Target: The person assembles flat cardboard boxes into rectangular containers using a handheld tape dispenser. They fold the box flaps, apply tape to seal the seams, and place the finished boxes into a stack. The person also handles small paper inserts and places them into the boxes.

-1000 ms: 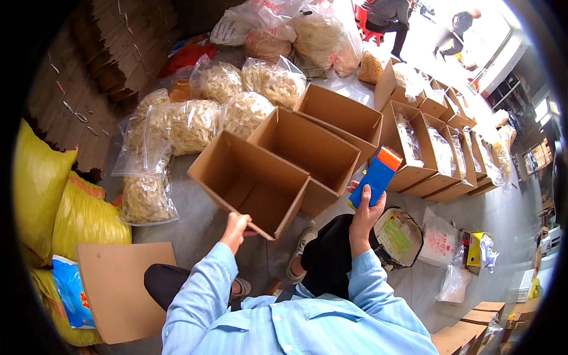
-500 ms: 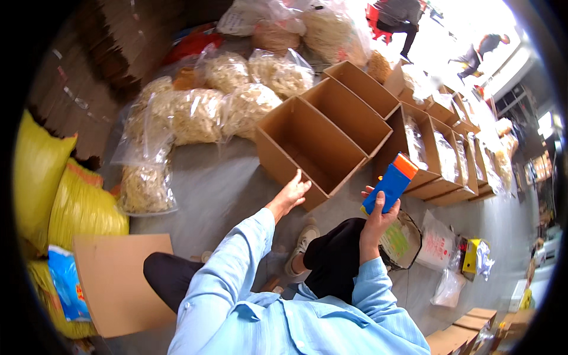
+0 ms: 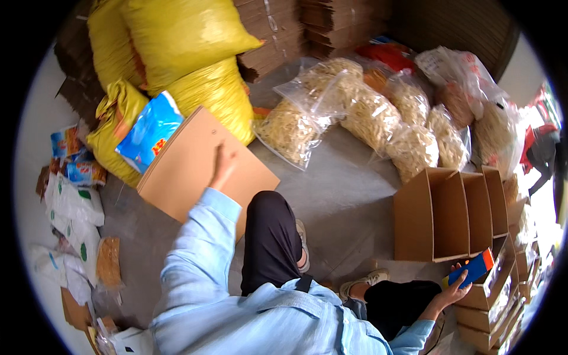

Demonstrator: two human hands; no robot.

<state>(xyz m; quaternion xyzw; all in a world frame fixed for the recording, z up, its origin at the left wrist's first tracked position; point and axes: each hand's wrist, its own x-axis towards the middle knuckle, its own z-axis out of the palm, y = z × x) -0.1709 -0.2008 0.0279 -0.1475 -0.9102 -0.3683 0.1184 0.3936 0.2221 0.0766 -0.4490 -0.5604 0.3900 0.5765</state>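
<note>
My left hand [image 3: 223, 167] reaches over a folded-flat cardboard box [image 3: 183, 160] leaning beside my left knee. Motion blurs its fingers, and I cannot tell whether they touch the board. At the right, my right hand [image 3: 454, 292] is wrapped around a blue handheld thing with an orange end [image 3: 470, 269], whose exact kind is unclear. Just beyond that hand stand open cardboard boxes [image 3: 414, 219] in a row, the nearest ones with bare insides.
Yellow woven sacks [image 3: 195, 29] and a blue packet [image 3: 151, 130] lie behind the flat box. Clear bags of pale, shredded-looking material [image 3: 290, 133] rest on the floor farther back. White bags [image 3: 74, 207] lie at the left, and filled boxes [image 3: 491, 296] at the lower right.
My view has swung left. My left hand has gone from the rim of an open box to over the flat box. The right hand keeps hold of the blue thing.
</note>
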